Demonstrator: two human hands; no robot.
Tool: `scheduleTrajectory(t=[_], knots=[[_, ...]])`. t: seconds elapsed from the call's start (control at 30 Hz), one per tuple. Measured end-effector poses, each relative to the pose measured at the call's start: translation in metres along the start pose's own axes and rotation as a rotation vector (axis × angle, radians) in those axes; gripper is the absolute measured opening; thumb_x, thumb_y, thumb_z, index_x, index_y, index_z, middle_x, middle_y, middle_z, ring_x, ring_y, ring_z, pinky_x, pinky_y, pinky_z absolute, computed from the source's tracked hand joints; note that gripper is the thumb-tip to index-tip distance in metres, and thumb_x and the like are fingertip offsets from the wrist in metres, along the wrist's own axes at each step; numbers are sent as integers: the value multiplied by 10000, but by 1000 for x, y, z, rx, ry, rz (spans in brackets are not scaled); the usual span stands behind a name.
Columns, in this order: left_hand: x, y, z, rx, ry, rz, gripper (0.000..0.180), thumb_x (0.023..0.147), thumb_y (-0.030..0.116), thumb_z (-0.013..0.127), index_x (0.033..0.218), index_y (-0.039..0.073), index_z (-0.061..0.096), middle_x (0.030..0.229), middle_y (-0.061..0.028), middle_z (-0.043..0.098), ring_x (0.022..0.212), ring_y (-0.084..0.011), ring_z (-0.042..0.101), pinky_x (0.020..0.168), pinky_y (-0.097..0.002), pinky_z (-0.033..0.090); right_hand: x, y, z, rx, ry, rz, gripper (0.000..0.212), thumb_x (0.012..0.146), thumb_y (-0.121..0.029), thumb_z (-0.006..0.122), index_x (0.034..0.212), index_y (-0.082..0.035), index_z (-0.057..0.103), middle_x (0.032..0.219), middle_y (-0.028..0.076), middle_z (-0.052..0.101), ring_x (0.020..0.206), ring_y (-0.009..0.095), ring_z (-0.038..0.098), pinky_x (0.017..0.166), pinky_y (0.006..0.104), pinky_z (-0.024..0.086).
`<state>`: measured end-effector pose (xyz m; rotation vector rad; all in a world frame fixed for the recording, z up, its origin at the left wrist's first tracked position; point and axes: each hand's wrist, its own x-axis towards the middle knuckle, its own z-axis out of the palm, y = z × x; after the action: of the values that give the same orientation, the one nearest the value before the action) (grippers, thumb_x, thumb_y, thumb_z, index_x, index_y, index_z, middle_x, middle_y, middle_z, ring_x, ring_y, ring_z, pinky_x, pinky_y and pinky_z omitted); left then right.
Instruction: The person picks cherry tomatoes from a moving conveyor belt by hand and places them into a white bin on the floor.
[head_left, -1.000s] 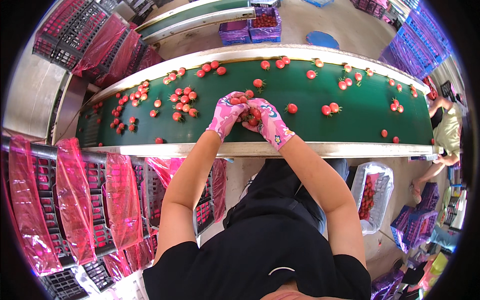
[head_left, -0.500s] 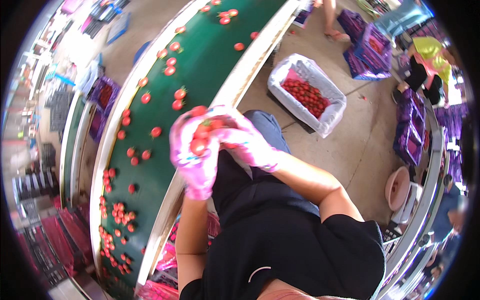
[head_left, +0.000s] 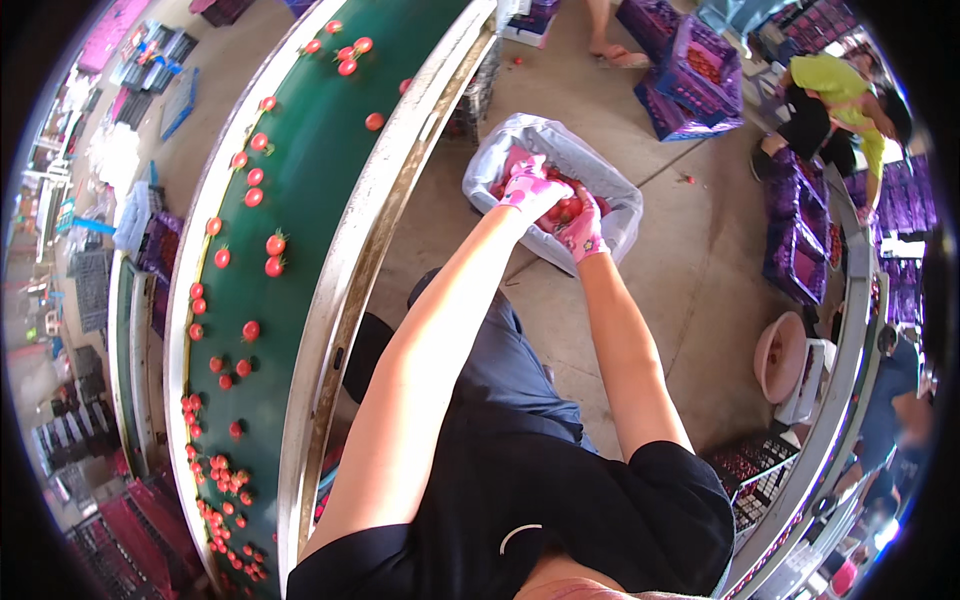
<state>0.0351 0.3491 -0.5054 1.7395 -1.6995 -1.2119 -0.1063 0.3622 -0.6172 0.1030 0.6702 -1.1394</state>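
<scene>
Both my hands wear pink patterned gloves and reach down into a lined crate [head_left: 622, 205] on the floor, its pale plastic bag folded over the rim. Red cherry tomatoes [head_left: 566, 211] show between my palms and around my fingers. My left hand [head_left: 537, 190] is curled over the tomatoes from the left. Opposite it, my right hand [head_left: 583, 232] cups them from the near right side. The gloves hide some of the fruit, so which tomatoes are held and which lie loose is hard to separate.
Along my left runs a green conveyor belt [head_left: 310, 150] with a pale metal side rail [head_left: 345, 260], carrying scattered tomatoes. Purple crates [head_left: 690, 85] stand beyond the lined crate. At right are a pink basin [head_left: 780, 357], a black crate [head_left: 750, 465] and a person in yellow [head_left: 835, 90].
My hands have moved from above the belt's edge, where they held several tomatoes, out to the right and down into the lined crate. My view has shifted right too.
</scene>
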Motion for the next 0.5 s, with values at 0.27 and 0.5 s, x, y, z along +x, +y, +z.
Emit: scheduleTrajectory(t=[0.27,0.5], knots=[[-205,0,-74,-360,208,548,244,840,77,683,1080,58,636,1029,-128,649,972,-273,645,833,-387,521,17,-46,-90,-1228,51,-476,357,981,-253,409,1187,-22,588,1074,156,682,954,230,667,768,322,570],[-455,-90,-183,214,753,249,251,829,89,670,1077,94,632,1020,-102,663,926,-320,647,814,-403,533,-107,84,153,-1017,-726,-999,365,963,-234,516,1179,44,612,1310,152,547,1162,340,584,980,458,505]])
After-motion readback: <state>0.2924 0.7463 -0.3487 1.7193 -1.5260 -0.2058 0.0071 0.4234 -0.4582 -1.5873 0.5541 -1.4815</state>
